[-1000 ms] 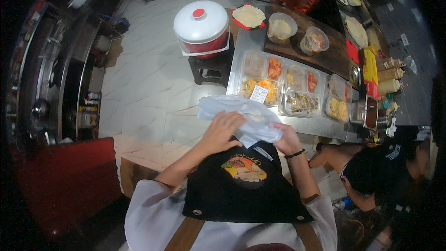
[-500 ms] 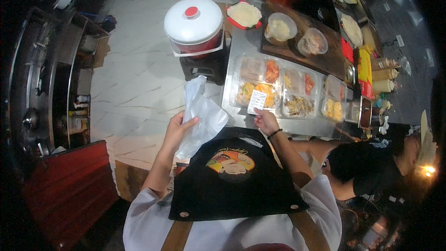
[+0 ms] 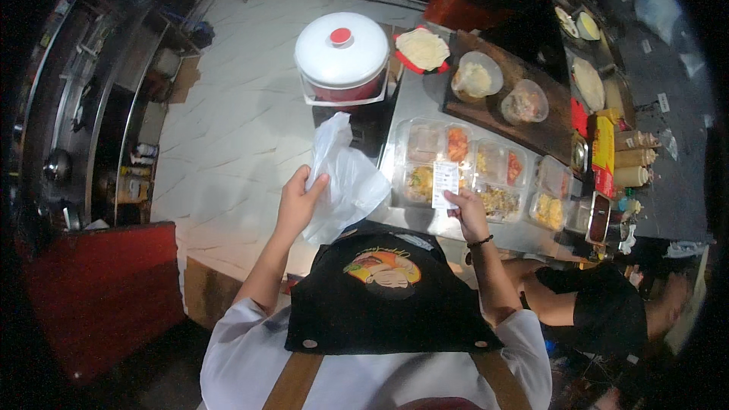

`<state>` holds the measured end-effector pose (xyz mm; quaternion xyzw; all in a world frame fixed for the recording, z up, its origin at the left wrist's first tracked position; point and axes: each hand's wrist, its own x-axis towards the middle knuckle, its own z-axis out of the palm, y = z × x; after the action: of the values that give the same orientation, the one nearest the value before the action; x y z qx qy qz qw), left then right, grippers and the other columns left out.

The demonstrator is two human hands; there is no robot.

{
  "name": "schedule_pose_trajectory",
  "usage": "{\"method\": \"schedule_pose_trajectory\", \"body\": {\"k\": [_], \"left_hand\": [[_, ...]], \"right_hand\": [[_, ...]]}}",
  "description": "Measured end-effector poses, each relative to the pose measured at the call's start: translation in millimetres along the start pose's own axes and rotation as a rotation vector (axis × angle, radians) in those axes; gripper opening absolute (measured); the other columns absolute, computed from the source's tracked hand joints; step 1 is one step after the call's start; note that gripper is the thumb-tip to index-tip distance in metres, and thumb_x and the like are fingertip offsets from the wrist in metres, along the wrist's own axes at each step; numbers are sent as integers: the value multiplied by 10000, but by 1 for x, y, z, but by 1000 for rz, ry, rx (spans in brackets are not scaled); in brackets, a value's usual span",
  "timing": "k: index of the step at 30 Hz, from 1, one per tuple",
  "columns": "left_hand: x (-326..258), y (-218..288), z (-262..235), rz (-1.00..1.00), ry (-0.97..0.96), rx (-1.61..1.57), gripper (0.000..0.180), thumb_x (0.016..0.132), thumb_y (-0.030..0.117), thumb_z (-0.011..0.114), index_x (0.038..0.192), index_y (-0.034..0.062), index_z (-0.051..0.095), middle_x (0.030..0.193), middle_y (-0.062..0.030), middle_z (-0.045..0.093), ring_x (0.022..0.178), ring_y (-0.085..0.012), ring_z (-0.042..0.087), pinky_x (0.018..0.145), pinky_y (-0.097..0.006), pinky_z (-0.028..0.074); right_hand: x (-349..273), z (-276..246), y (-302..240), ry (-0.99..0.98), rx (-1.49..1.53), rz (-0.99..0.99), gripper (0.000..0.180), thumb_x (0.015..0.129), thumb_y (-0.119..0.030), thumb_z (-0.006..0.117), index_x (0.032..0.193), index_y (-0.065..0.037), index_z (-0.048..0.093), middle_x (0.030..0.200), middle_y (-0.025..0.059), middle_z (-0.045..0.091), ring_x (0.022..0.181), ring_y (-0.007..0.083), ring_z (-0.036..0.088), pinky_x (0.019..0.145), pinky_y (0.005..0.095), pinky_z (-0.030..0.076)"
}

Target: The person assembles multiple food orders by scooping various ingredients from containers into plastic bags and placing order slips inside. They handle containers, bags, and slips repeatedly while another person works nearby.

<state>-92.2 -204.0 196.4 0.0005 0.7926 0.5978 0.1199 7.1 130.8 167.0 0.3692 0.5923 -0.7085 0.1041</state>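
Plainly, the left hand (image 3: 298, 201) was clamped on a limp plastic bag (image 3: 343, 178) that could sag shut, while the right hand (image 3: 468, 212) pinched a paper slip (image 3: 445, 183) just above the food trays (image 3: 486, 175), where it could drop.

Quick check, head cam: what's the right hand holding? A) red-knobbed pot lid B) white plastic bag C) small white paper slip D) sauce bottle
C: the right hand pinches a small white paper slip over the clear food containers, while the white plastic bag is in the left hand.
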Motion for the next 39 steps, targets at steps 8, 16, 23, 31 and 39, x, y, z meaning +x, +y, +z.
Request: {"method": "schedule_pose_trajectory", "body": {"k": [8, 16, 23, 31, 39], "left_hand": [[14, 49, 7, -134, -230, -371, 393, 931, 295, 502, 1197, 5, 508, 966, -7, 589, 828, -93, 535, 711, -253, 447], [10, 113, 3, -262, -495, -578, 476, 941, 333, 475, 1293, 20, 410, 1098, -42, 557, 960, -107, 536, 831, -256, 437], [3, 134, 4, -161, -561, -364, 522, 912, 376, 514, 1280, 20, 410, 1102, -49, 552, 992, -111, 528, 843, -261, 428], [6, 128, 5, 111, -713, -234, 614, 717, 184, 766, 1198, -6, 436, 1033, -83, 574, 912, -130, 557, 746, -273, 476], [8, 130, 2, 152, -754, -153, 504, 693, 120, 760, 1071, -58, 477, 938, -118, 609, 799, -152, 606, 632, -264, 495]], "right_hand": [[-67, 24, -91, -383, -62, -479, 246, 839, -96, 636, 1047, 34, 614, 1019, 73, 638, 906, 120, 583, 835, 268, 457], [-100, 80, -86, -601, -249, -289, 209, 854, -143, 634, 976, 26, 635, 858, 21, 647, 793, 68, 566, 728, 235, 457], [-102, 78, -91, -641, -441, -404, 218, 842, -154, 641, 954, 34, 638, 808, 24, 649, 734, 72, 568, 684, 230, 453], [-114, 87, -91, -498, -381, -142, 167, 841, -118, 638, 937, 19, 647, 736, 9, 642, 550, 23, 495, 500, 176, 388], [-135, 83, -88, -506, -322, -119, 181, 838, -133, 653, 921, 27, 641, 717, 40, 642, 550, 54, 550, 483, 177, 411]]}}
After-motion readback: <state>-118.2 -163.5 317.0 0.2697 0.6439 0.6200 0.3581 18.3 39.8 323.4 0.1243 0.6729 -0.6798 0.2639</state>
